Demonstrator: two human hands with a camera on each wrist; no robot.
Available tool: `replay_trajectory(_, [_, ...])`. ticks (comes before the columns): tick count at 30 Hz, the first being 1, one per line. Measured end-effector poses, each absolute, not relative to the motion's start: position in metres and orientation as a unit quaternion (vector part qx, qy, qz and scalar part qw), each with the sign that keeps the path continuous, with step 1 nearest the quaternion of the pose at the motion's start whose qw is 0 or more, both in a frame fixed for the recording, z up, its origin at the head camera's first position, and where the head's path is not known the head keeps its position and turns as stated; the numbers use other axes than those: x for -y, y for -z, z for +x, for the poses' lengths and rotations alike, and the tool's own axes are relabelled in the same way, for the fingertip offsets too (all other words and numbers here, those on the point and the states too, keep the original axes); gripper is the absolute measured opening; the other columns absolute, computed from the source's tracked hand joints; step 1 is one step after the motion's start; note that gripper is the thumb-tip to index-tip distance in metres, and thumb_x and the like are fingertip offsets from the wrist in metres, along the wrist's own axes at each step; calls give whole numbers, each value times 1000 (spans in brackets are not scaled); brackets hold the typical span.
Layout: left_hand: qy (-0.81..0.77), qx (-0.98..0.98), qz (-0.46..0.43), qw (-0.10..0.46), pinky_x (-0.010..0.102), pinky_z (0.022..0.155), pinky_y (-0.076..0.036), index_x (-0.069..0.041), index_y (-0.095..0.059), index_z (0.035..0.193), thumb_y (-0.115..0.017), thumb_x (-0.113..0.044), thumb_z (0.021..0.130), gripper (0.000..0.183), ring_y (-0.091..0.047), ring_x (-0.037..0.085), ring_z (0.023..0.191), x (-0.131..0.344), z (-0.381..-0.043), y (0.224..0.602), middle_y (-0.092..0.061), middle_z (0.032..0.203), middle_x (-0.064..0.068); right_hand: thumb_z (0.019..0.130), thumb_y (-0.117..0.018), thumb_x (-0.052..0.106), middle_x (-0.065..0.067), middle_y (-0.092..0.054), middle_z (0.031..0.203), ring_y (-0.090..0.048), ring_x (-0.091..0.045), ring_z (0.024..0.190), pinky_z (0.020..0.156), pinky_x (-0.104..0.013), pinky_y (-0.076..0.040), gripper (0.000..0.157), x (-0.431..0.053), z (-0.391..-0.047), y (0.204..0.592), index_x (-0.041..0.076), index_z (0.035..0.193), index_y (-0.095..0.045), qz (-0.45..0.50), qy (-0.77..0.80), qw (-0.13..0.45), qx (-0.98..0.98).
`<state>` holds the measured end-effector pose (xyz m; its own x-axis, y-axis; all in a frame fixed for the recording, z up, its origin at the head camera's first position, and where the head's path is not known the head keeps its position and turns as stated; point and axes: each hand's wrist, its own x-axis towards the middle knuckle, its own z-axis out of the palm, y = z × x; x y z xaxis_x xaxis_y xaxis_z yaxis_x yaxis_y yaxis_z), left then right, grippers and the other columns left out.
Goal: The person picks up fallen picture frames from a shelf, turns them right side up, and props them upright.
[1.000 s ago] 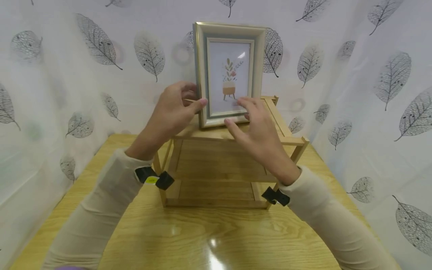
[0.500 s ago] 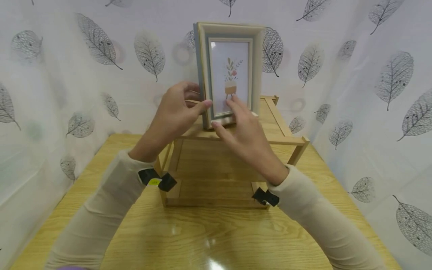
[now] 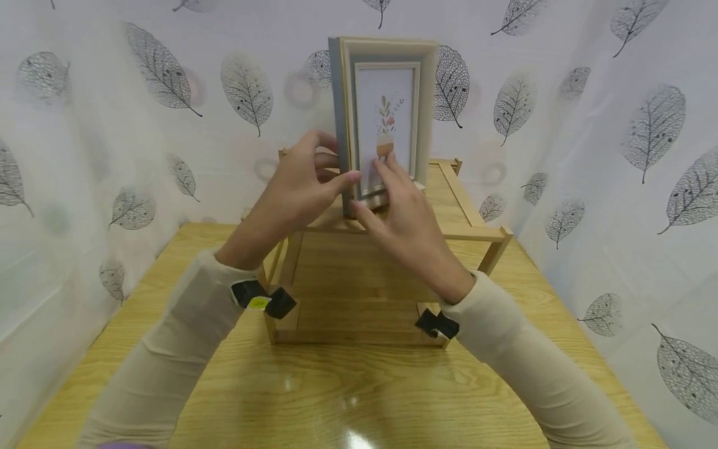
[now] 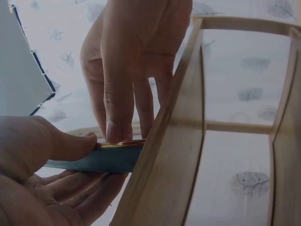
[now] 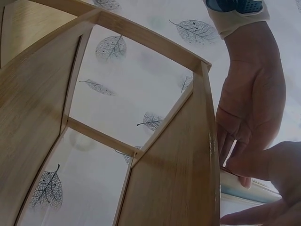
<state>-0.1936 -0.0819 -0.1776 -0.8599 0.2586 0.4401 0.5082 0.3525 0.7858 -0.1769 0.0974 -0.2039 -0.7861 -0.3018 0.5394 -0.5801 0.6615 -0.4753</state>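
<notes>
A picture frame (image 3: 401, 93) with cream and blue-grey borders and a potted-plant print stands upright on top of the wooden shelf rack (image 3: 460, 206), turned so its left side shows. My left hand (image 3: 300, 187) grips its left edge, thumb in front and fingers behind; in the left wrist view that thumb lies on the gold rim of the frame's blue-grey side (image 4: 110, 157). My right hand (image 3: 412, 234) reaches across the front. Its fairly straight fingers lie against the lower part of the print, and its thumb is at the lower left corner.
The rack, with lower tiers beneath its top, stands on a wood-grain table (image 3: 336, 386). Behind and on both sides hangs a white curtain (image 3: 561, 125) with a leaf pattern. The rack's right corner post (image 3: 507, 234) juts up slightly.
The picture frame has turned, showing more of its left side, and its left edge has shifted right. My left hand has followed it slightly right; my right hand has moved left across the front.
</notes>
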Motion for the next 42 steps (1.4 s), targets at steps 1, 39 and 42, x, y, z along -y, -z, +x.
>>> replay_trajectory(1, [520,811,-240,118,35,94,-57,2,-45,130,-71,-11,96,44,-67,29,114,81,-193,177,-66,126,18,95,-72,22,-28,-23,161,-28,-41,148,121,-48,-26,72,-98,-177,204,-6,152,-36,247,-327,211,887])
replay_trajectory(39, [540,776,-303,120,34,90,-59,-14,-34,158,-67,-6,97,70,-64,27,120,72,-189,180,-56,145,14,97,-70,23,-25,-25,162,-33,-38,146,118,-47,-33,73,-100,-181,202,-6,153,-34,258,-322,215,885])
replay_trajectory(42, [545,770,-306,124,33,91,-58,-14,-31,159,-68,-6,97,73,-64,25,121,70,-189,181,-56,145,14,97,-71,24,-24,-26,162,-34,-37,146,118,-46,-34,73,-101,-180,202,-6,153,-35,260,-325,220,883])
